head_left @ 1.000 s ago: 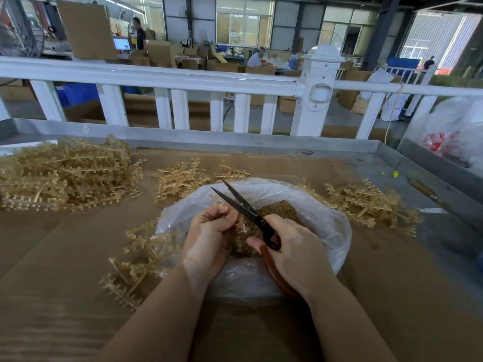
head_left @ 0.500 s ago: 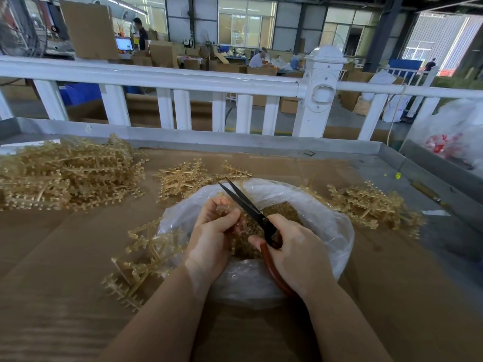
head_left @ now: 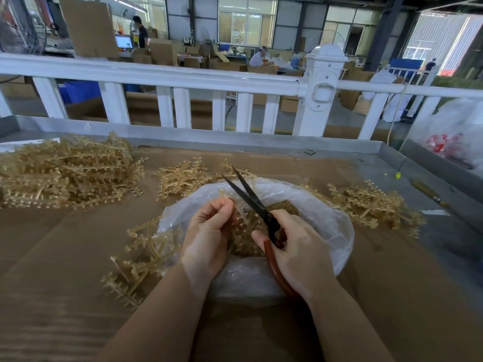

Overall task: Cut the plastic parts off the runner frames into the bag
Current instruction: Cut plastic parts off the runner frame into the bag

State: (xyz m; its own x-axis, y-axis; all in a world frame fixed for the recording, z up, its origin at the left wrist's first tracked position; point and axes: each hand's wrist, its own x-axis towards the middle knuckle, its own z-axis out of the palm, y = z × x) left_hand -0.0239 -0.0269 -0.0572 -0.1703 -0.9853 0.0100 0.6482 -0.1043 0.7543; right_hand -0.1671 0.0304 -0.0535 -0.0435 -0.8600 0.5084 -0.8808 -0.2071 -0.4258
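- The bag [head_left: 324, 220] lies on the counter [head_left: 65, 257] before me, and a good heap of cut parts [head_left: 248, 239] is already inside it.
- Over the bag, my left hand [head_left: 209, 231] pinches a runner frame [head_left: 236, 205]; my right hand [head_left: 300, 246] grips the scissors [head_left: 251, 197], blades apart.
- Much is left, I judge: a big pile of frames [head_left: 68, 173] far left of the bag, smaller piles behind it [head_left: 183, 176], to its right [head_left: 371, 205], and at its left edge [head_left: 141, 254].

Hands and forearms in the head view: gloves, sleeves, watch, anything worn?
Nothing worn that shows. The left hand and the right hand are bare: no gloves, rings or tape visible. Both forearms are bare from the wrist to the bottom edge of the frame, with no sleeve cuff, watch or wristband in view. No markings visible. Anything above the forearms is out of frame.
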